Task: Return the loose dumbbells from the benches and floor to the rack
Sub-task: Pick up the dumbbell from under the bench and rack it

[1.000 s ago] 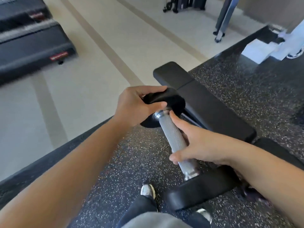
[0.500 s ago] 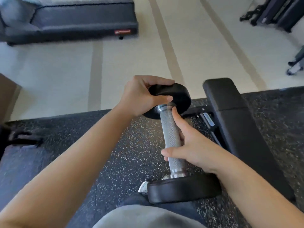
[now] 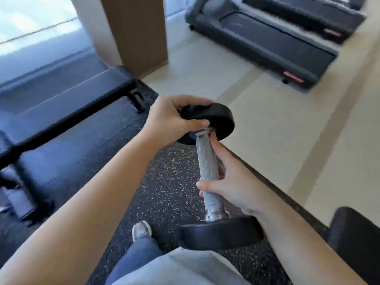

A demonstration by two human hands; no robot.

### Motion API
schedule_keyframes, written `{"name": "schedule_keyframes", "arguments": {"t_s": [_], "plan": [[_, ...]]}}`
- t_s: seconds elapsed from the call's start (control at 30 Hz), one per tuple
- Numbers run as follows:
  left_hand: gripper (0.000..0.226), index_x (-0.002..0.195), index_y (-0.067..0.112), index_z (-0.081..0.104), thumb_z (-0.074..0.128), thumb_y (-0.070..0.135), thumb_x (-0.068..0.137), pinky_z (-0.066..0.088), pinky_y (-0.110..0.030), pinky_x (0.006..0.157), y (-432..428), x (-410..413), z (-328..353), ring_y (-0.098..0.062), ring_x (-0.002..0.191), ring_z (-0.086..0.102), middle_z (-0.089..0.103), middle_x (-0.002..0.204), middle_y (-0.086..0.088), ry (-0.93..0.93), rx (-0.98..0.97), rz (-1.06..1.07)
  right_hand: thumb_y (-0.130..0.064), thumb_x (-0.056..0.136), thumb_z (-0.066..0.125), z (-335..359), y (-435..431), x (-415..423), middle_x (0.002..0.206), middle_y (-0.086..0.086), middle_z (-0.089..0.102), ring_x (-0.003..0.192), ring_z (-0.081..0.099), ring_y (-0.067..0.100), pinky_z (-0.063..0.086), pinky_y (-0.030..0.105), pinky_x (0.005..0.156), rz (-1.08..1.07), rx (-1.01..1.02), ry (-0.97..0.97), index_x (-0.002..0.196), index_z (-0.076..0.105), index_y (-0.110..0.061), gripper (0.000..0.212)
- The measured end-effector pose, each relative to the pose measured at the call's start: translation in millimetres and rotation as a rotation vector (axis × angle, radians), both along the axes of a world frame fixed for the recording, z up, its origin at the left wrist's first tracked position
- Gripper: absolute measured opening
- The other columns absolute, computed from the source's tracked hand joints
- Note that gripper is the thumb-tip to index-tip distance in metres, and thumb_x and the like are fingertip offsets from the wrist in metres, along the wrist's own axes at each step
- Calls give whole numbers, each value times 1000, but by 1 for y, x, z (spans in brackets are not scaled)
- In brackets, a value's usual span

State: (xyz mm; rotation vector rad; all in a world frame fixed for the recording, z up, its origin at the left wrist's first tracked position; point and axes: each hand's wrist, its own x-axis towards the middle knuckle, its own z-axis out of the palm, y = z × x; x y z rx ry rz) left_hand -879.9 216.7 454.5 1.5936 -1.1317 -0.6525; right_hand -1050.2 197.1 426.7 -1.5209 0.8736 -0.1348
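- Black rubber heads, steel bar: where is the dumbbell [image 3: 207, 171] right now?
- Off the ground and tilted, carried in front of the body over the speckled mat [image 3: 164, 182]. Its far head [image 3: 221, 118] is up, and its near head [image 3: 220, 236] is low, close to the waist.
- And the hands?
- The left hand [image 3: 170, 118] is curled over the rim of the far head, fingers on top, thumb underneath by the collar. The right hand [image 3: 236, 184] is wrapped round the knurled handle [image 3: 205, 159], thumb across the front.
- What could go wrong?
- My guess is that the left hold is the weak one. A smooth rounded head gives little purchase. If it slips, the weight swings down on the right hand alone, and a shoe [image 3: 141, 231] is on the mat below, just left of the near head. The bench [image 3: 67, 93] on the left has a foot sticking out onto the mat, which could catch a step.
- Anything you can't make out?
- The rack is nowhere in view, so I can't say which way it lies. The right fingers behind the handle are hidden. The far treadmill [image 3: 267, 44] and the bench are smeared with blur, and a dark pad [image 3: 353, 243] at near right is cut off by the edge.
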Motion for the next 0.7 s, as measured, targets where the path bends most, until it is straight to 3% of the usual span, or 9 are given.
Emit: {"name": "schedule_keyframes", "arguments": {"t_s": [0.2,0.37,0.5,0.7], "plan": [[41,92,36,70,80,22,55,50,-43,91,77,55,-1,-12,92,66,72,93,6,-31,-53,327,-11,72,73,8,25,69,133,3,52,114,56,28,44,48,100,343,-20,21,136,8,-57,102],[41,90,34,69,82,10,59,49,-24,86,160,111,-1,-2,93,64,69,94,15,-19,-108,521,-8,76,72,15,75,144,140,-5,46,120,52,21,42,44,102,567,-44,-2,140,6,-50,101],[43,93,28,69,80,2,61,50,-23,88,229,156,-2,0,90,64,69,92,12,8,-143,664,-7,75,72,18,129,206,137,1,48,118,53,26,43,47,101,681,-50,-1,141,9,-49,100],[44,84,35,69,79,-2,61,47,-14,80,333,229,-3,4,83,64,69,81,25,29,-176,856,-3,74,71,20,215,299,132,18,52,114,54,35,44,49,100,823,-14,14,140,11,-49,100]]}}
